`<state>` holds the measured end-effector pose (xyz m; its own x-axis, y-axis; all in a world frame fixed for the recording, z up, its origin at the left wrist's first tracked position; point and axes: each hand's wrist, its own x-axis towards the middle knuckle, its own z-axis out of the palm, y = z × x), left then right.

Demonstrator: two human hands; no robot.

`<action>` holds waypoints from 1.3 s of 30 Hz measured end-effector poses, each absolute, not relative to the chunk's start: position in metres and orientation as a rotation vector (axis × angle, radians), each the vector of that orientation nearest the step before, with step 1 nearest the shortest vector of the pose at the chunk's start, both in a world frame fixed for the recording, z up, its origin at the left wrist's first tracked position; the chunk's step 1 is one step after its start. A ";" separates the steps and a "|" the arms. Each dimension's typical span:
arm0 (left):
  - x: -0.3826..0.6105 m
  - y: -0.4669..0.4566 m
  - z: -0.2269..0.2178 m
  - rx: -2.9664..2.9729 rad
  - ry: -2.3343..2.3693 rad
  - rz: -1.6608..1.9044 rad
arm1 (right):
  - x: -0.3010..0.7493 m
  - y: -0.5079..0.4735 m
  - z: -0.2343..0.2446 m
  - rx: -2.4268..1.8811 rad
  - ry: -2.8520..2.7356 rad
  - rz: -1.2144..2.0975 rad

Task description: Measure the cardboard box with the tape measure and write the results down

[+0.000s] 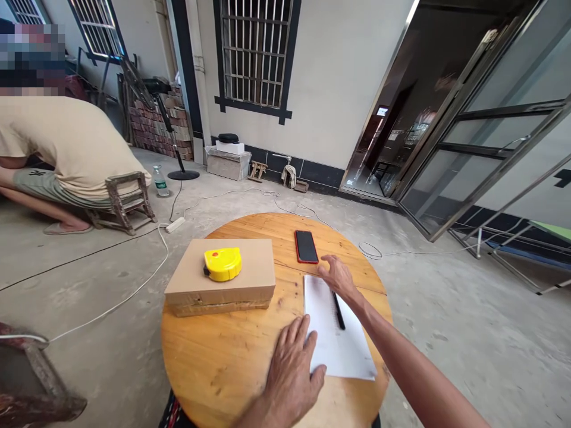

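Note:
My left hand (294, 365) lies flat with its fingers spread, partly on the round wooden table (214, 368) and touching the left edge of a white sheet of paper (343, 356). Over the far end of that sheet reaches my right hand (336, 274), fingers bent but apart, with nothing visible in them. A black pen (339, 315) rests on the paper, its far end close under my right hand. Just beyond those fingertips is a phone (306, 246) with a red edge and dark screen. At the left, a yellow tape measure (223, 264) sits on top of a cardboard box (250, 279).
A person (75, 148) bends forward on a low wooden chair (129, 202) at the left. Near them stand a water bottle (160, 183) and a power strip (175, 224) with cables across the concrete floor. A glass door (482, 142) stands open at the right.

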<state>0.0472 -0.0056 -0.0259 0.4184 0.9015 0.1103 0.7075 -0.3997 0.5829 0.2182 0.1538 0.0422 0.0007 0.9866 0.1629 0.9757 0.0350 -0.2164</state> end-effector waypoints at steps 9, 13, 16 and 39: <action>0.048 -0.001 -0.024 2.147 1.329 0.549 | 0.156 0.229 0.026 -2.336 -1.872 0.136; 0.047 -0.001 -0.023 2.127 1.328 0.581 | 0.157 0.239 0.032 -2.395 -1.874 0.176; 0.046 -0.002 -0.023 2.120 1.319 0.586 | 0.172 0.236 0.049 -2.394 -1.924 0.288; 0.044 -0.003 -0.014 2.125 1.329 0.639 | 0.163 0.180 0.037 -2.303 -2.099 0.095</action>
<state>0.0443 -0.0033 -0.0143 0.3986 0.9111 0.1051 0.6507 -0.3617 0.6677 0.1635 0.1797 0.0372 0.0918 0.9954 -0.0287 0.9939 -0.0933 -0.0585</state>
